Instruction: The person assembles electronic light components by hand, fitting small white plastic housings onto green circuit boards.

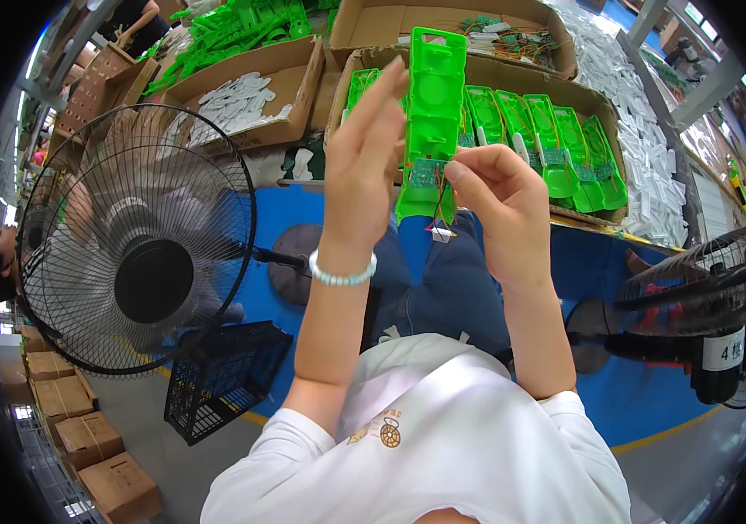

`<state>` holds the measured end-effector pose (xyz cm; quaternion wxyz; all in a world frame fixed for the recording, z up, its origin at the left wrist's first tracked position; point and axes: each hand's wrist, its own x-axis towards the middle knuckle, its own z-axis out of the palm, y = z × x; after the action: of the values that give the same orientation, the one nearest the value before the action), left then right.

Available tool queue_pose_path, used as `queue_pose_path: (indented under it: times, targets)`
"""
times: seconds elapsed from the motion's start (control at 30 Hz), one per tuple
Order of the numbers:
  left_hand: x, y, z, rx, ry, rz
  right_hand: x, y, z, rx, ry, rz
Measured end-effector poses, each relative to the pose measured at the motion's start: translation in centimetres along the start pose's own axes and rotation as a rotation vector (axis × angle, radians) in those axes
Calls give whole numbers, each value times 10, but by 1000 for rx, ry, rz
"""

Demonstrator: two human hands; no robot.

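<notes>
A long green plastic housing (pixel 437 92) with several compartments stands upright in front of me. My left hand (pixel 362 166) is along its left edge, fingers pointing up; the thumb is hidden, and the hand appears to steady the housing. A small green circuit board (pixel 426 173) sits in the lower part of the housing. Thin red and dark wires run down from the board to a white connector (pixel 442 234) hanging below. My right hand (pixel 506 194) pinches at the board's right end, thumb and forefinger closed around what looks like a wire.
Behind the housing, a cardboard box (pixel 619 166) holds several green housings (pixel 556 140) with wires. Another box (pixel 303 92) contains white strips. White parts (pixel 644 122) are heaped at right. A large fan (pixel 155 266) stands left, another fan (pixel 705 301) right. A black crate (pixel 224 371) is on the floor.
</notes>
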<state>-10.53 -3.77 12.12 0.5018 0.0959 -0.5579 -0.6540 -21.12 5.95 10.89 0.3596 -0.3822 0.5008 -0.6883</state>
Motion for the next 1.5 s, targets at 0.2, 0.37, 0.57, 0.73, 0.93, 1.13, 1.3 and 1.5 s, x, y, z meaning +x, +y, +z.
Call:
queue_pose_path:
  times: [0.2,0.37,0.57,0.73,0.93,1.13,1.3,1.5]
  targets:
    - [-29,-22,-11,58,60,94,5,12,4,-16,9,15]
    - [-30,-32,-22,156,90,174,7,17,6,19,-13,90]
    - [-36,-36,-36,110,83,150,4,24,14,43,12,104]
    - [-40,-38,-39,92,79,169,3,23,16,-5,3,114]
    - [-41,-34,-39,45,79,160,2,22,18,19,-2,127]
    - [-43,-37,-41,78,88,180,3,24,21,24,-25,129]
    - [-46,-37,-38,229,186,184,8,26,22,74,-31,138]
    - [-49,-36,-43,206,168,158,7,33,21,100,-64,145]
